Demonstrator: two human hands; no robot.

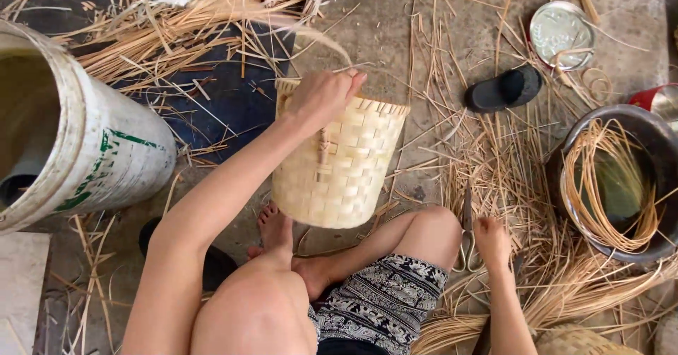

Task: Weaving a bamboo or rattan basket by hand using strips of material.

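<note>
Basket (339, 168) in left hand (321, 97) grip: woven pale cane strips, matt. Scissors (467, 245) at right hand (492, 241): dull metal. Pot (565, 164) right of grip: dark glossy metal. Bucket (106, 150) left: scuffed white plastic.

Basket (339, 168) center btwn bucket (92, 150) at left & coil-filled pot (614, 182) at right, sandal (503, 89) behind.

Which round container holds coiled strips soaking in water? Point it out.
The dark metal basin at the right, beyond the right hand. The white bucket lies tipped on the left; the woven basket is in the left hand.
</note>
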